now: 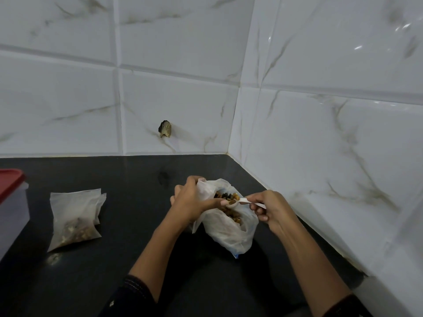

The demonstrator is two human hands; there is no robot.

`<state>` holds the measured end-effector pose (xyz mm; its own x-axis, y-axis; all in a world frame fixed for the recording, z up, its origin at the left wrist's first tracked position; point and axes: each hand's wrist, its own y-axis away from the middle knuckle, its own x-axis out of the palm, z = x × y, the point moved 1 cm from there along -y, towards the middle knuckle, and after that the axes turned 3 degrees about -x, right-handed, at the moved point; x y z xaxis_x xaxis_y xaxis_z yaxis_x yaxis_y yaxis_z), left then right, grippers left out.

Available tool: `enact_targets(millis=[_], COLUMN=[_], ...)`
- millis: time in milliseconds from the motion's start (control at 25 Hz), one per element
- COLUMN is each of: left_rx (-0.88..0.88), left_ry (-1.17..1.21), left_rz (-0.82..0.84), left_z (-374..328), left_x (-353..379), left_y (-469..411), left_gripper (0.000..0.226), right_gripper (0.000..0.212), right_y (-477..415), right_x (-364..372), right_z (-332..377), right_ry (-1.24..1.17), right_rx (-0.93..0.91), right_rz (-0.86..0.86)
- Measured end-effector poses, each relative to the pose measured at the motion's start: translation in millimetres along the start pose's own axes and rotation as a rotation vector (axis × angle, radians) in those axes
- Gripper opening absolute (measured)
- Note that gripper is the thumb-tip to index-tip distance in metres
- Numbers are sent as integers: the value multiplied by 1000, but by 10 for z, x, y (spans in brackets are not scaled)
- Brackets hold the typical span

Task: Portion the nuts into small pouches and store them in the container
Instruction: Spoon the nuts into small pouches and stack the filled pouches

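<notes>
The left hand [194, 202] is gripping the bag [229, 227] mouth while right-hand [272, 209] fingers are pinching a spoon [246, 201] over its nuts [229, 197].

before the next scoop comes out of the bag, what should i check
1. Bag mouth open: ok, the left hand grips the rim of the bag.
2. Spoon held: ok, the right hand pinches the white spoon, its bowl at the nuts.
3. Spoon loaded: cannot tell.
4. Empty pouch ready: cannot tell, none plainly shows.
5. Clear of the filled pouches: ok, they lie apart on the counter.
6. Lid off the container: not ok, the red lid is on.
</notes>
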<state>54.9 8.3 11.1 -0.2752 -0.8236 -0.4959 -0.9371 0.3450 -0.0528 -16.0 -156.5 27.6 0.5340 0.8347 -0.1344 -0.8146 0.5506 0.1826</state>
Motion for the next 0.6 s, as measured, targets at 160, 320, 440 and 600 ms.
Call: enact_targets(millis=[160,320,440,600], left_rx=[-72,-38,25,129], left_ry=[-36,-16,26,124], left_rz=[81,96,73,105], left_z=[43,67,83,93], left_x=[0,-10,-30,-78], left_y=[-26,-51,-82,-76], left_gripper=[101,87,68,60], right_gripper=[17,15,15,16], right_y=[106,190,216,240], right_x=[-11,33,125,279], right_z=[154,322,369,362], right_ry=[-108,-126,-99,56], right_rx=[-43,-112,-133,-154], right_rz=[17,65,117,207])
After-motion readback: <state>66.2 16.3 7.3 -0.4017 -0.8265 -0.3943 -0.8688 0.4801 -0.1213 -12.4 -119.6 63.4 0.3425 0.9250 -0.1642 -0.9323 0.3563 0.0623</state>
